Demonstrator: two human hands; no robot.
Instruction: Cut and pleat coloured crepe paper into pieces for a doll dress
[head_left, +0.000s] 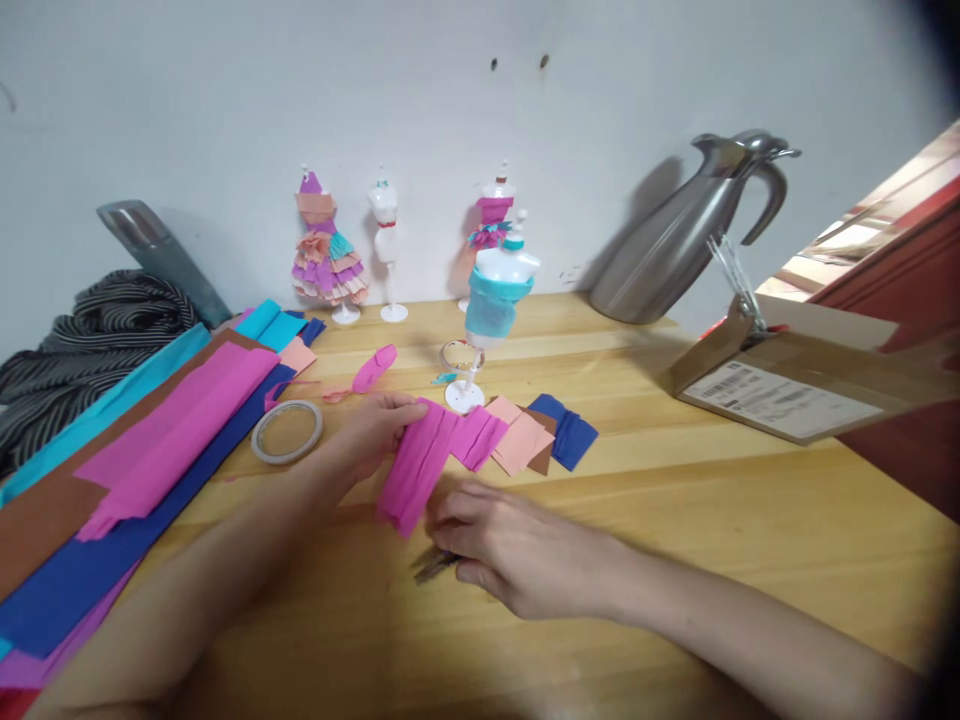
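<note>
My left hand pinches the upper end of a magenta crepe paper piece, which hangs down over the table. In my right hand, just to the right of its lower end, are what look like scissors, blurred, with dark tips pointing left. A smaller magenta paper piece lies beside the held one, followed by peach paper pieces, a brown one and a folded blue one. Behind them a small white mannequin wears a turquoise paper wrap.
Long crepe paper sheets lie at left beside a tape roll. A pink paper scrap is near the middle. Dressed mannequins stand along the wall. A steel jug and a cardboard box are at right.
</note>
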